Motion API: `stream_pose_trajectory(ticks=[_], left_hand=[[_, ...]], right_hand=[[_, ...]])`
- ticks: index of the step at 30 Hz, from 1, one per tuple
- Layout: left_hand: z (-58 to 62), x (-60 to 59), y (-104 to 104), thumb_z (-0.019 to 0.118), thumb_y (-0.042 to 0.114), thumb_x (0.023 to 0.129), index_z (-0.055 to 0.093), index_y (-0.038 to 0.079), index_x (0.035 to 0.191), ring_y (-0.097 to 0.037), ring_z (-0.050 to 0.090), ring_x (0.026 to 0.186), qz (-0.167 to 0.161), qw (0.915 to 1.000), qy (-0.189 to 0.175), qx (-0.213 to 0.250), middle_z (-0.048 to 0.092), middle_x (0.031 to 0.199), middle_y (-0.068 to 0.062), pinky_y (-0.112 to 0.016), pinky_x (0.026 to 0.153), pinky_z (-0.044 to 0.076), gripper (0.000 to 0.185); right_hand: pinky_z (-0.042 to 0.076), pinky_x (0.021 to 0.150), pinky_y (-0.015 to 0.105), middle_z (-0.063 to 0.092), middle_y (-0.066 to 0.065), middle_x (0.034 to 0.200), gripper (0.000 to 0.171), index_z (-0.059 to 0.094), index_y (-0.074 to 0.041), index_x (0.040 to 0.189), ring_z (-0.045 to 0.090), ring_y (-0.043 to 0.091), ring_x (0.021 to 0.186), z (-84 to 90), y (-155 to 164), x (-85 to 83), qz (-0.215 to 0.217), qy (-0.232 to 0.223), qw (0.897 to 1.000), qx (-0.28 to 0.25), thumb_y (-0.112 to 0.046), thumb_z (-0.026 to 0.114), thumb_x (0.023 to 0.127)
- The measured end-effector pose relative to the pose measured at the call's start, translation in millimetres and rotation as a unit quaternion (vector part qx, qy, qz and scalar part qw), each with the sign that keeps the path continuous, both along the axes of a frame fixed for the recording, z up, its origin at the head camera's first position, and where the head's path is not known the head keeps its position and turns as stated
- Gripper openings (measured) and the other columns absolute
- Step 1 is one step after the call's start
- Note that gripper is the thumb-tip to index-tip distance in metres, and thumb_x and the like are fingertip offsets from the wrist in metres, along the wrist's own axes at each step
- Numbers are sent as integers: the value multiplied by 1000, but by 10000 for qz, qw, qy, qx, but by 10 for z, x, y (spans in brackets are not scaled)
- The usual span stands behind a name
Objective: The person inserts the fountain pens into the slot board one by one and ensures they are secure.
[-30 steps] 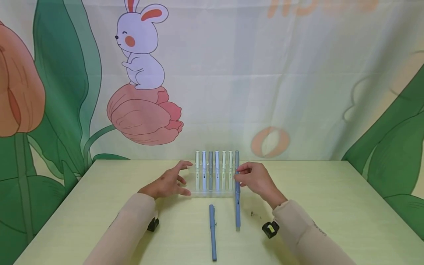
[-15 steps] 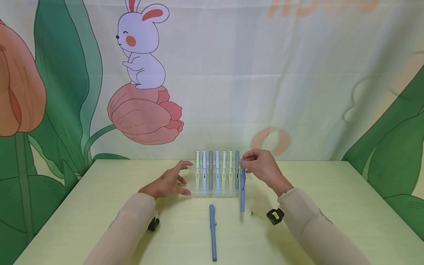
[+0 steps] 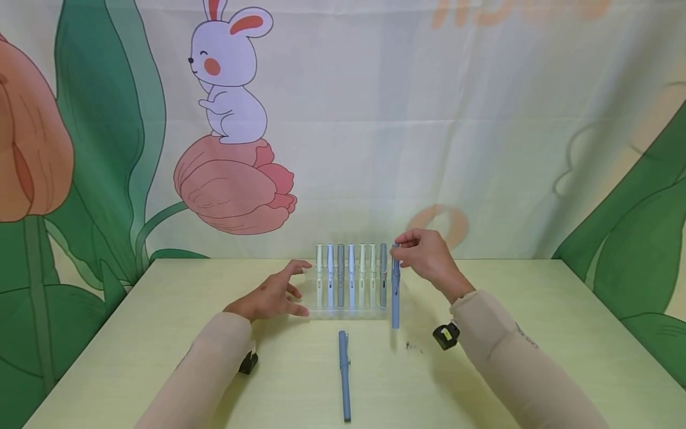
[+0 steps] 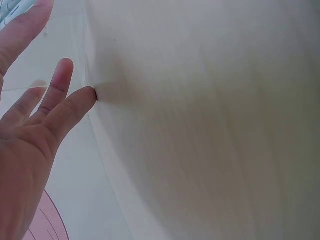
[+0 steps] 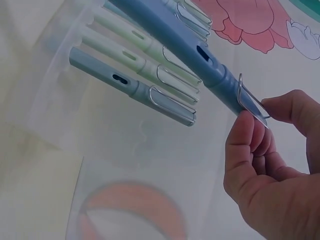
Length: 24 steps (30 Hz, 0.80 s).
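A clear pen stand (image 3: 348, 314) holds a row of upright capped pens in white, pale green, pale blue and grey. My right hand (image 3: 431, 256) pinches a blue fountain pen (image 3: 395, 298) by its cap end; the pen hangs upright in front of the stand's right end, beside the grey-blue pen (image 5: 107, 77). In the right wrist view, thumb and fingers meet at the cap's metal clip. At the stand's left end is my left hand (image 3: 270, 295), fingers spread, fingertips at its edge; whether they touch it I cannot tell. Another blue pen (image 3: 345, 375) lies on the table in front.
The pale wooden table (image 3: 161, 333) runs back to a hanging cloth (image 3: 348, 149) printed with a rabbit and tulips. A small dark mark (image 3: 407, 345) shows on the table right of the stand. Each wrist wears a black camera (image 3: 446, 336).
My right hand has moved up, back and slightly right with the blue pen, uncovering the grey-blue pen at the stand's right. My left hand stays in place.
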<state>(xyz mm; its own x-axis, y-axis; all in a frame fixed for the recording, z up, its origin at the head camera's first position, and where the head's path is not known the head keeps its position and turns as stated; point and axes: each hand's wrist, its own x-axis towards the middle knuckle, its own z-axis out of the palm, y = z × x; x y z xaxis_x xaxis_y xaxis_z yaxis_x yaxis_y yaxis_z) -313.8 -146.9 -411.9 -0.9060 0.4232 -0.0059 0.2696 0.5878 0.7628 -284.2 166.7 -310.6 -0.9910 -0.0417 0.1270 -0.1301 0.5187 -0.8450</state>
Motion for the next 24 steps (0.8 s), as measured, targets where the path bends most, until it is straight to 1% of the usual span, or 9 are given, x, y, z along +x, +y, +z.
stream_pose_trajectory(ticks=[7, 12, 14, 19, 24], left_hand=[[11, 7, 15, 89, 7, 72, 32, 28, 147, -24, 61, 105, 123, 9999, -91, -23, 34, 158, -11, -37, 85, 54, 97], [10, 5, 33, 89, 7, 73, 31, 27, 148, -24, 61, 105, 188, 9997, -118, -52, 34, 158, -11, -38, 86, 54, 98], [6, 5, 36, 89, 7, 73, 31, 27, 149, -24, 61, 105, 181, 9998, -109, -59, 34, 158, -12, -38, 86, 54, 98], [2, 1, 29, 89, 7, 73, 30, 26, 149, -24, 61, 105, 159, 9998, -91, -49, 34, 157, -13, -38, 85, 55, 98], [8, 9, 20, 89, 7, 73, 31, 28, 149, -24, 61, 105, 138, 9999, -90, -26, 34, 157, -12, -38, 85, 55, 98]], right_hand=[[57, 78, 32, 62, 15, 102, 27, 63, 7, 112, 66, 21, 77, 70, 7, -51, -35, 34, 10000, 41, -8, 67, 91], [57, 81, 35, 62, 15, 103, 26, 63, 6, 112, 67, 29, 83, 83, 1, -84, -83, -9, 10000, 48, -9, 67, 91], [58, 81, 35, 62, 15, 103, 26, 63, 6, 112, 68, 31, 85, 81, 4, -105, -118, 0, 9999, 56, -9, 67, 91], [57, 77, 32, 62, 15, 101, 25, 65, 5, 110, 69, 30, 81, 53, 17, -166, -213, 152, 9996, 141, -10, 68, 90], [57, 79, 35, 63, 15, 102, 25, 65, 4, 111, 69, 30, 81, -12, 7, -246, -348, 219, 9987, 285, -11, 67, 90]])
